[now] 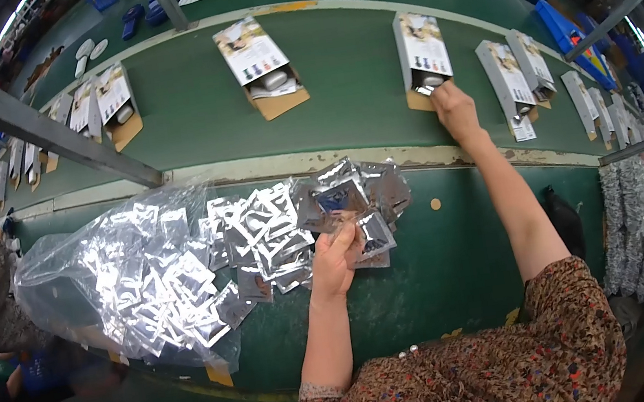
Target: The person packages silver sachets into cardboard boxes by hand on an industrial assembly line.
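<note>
My left hand (337, 260) is closed around a few flat silver sachets (342, 198), held over a loose heap of the same kind on the green table. Farther out to the right, my right hand (458, 112) reaches to the near, open end of a white printed box (423, 43). Its fingers are pinched together there, and a shiny silver sachet (425, 90) shows at the fingertips, partly inside the opening. A grey-white item sits inside this box, mostly hidden.
A clear plastic bag (60, 271) spills silver sachets at the left. More open boxes (257, 58) stand spaced along the green belt (345, 74). A metal post (56, 127) slants across the left. A small tan disc (435, 204) lies on the table. Other people sit at both sides.
</note>
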A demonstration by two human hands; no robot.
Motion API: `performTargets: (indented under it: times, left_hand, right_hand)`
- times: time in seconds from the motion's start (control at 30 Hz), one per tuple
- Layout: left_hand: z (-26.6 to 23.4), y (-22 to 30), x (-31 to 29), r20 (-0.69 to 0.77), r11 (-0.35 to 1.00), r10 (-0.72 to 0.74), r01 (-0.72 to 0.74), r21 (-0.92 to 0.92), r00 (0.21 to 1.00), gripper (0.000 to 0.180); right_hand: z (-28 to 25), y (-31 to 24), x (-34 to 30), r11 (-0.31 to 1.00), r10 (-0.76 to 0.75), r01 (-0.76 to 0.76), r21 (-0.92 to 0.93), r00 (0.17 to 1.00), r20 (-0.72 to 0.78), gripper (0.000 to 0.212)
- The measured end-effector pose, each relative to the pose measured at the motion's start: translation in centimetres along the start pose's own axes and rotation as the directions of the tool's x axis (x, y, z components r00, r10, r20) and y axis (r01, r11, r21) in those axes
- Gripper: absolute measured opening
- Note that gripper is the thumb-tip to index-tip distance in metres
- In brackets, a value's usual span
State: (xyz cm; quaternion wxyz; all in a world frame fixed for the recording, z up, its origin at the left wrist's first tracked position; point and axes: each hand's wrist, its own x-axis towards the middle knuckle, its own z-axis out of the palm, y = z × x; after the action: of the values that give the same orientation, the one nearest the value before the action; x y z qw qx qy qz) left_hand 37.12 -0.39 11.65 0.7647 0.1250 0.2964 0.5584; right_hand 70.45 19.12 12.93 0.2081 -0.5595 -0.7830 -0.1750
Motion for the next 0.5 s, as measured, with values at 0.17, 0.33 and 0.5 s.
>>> performTargets:
  times: [0.17,0.33,0.5]
  left_hand:
    - [-0.4,0.2,-0.2,0.04,1.0,-0.017,0.017,0.004,0.999,0.02]
    - [-0.4,0.1,0.6,0.077,1.0,0.01,-0.012,0.028,0.997,0.017]
    - [-0.6,-0.6,0.0,0.057,0.999,-0.004,0.001,0.054,0.998,0.015]
  right_hand:
    - [-4.6,-5.8,1.9,0.865,0.457,-0.477,0.153,0.877,0.151,0.02]
    - [-10.4,-13.0,1.1,0.251,0.093,-0.727,0.639,0.675,0.731,0.025]
    - [-8.1,-13.2,-0.9,0.042,0.203,-0.704,0.709,0.701,0.684,0.019]
